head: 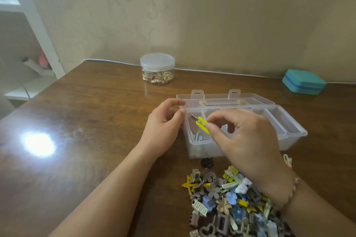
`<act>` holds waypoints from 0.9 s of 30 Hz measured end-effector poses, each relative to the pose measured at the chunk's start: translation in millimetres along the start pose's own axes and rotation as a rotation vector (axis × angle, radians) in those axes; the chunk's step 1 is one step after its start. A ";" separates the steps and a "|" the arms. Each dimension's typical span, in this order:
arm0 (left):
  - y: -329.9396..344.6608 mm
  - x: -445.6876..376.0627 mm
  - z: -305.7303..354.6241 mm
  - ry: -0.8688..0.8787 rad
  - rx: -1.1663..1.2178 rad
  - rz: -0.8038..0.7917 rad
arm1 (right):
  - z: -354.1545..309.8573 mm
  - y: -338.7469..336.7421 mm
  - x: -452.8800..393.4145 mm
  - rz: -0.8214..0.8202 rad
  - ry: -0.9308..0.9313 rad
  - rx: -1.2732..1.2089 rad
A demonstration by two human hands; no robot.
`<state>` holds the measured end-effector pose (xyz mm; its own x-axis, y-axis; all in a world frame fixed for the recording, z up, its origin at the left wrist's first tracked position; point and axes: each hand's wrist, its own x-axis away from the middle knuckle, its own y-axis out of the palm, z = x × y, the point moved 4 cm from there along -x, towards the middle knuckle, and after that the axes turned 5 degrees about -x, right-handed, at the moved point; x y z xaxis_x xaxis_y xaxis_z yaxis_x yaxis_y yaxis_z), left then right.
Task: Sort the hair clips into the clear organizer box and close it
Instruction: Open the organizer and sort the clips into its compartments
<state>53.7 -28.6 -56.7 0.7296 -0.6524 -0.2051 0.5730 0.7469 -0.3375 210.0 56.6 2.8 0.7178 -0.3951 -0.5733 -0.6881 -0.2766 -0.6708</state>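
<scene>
The clear organizer box (pixel 289 131) stands open on the wooden table, its lid (pixel 227 100) tipped back. My right hand (pixel 248 138) pinches a yellow hair clip (pixel 201 124) over the box's leftmost compartment, where a blue clip (pixel 197 137) lies. My left hand (pixel 163 127) rests at the box's left end, thumb and forefinger touching its corner, with no clip in it. A heap of mixed hair clips (pixel 231 202) in yellow, blue, grey and brown lies in front of the box, partly under my right wrist.
A round clear jar (pixel 157 68) of small trinkets stands at the table's back edge. A teal case (pixel 303 82) sits at the back right. A bright glare spot (pixel 39 144) marks the table's left side. White shelving (pixel 28 44) stands to the left.
</scene>
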 end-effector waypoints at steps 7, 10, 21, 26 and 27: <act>-0.9 -0.7 -2.5 -0.011 -0.012 0.008 | -2.1 -16.1 1.6 -0.090 -0.098 -0.006; -0.9 -0.8 -3.0 -0.024 -0.017 0.005 | 0.1 -32.1 2.9 -0.341 0.041 0.044; -0.8 -1.1 -3.3 -0.031 -0.022 -0.002 | 11.8 -19.1 16.8 -0.755 0.080 0.346; -1.1 -0.5 -2.3 -0.031 -0.016 -0.005 | 7.0 -37.1 8.2 -0.635 0.129 0.045; -1.2 -0.3 -1.9 -0.029 -0.015 -0.006 | 4.9 -40.3 4.7 -0.536 0.136 -0.072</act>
<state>52.1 -29.5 -58.0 0.7372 -0.6524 -0.1760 0.5715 0.7410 -0.3526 241.6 70.2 24.8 0.9524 -0.2909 -0.0915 -0.2393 -0.5272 -0.8154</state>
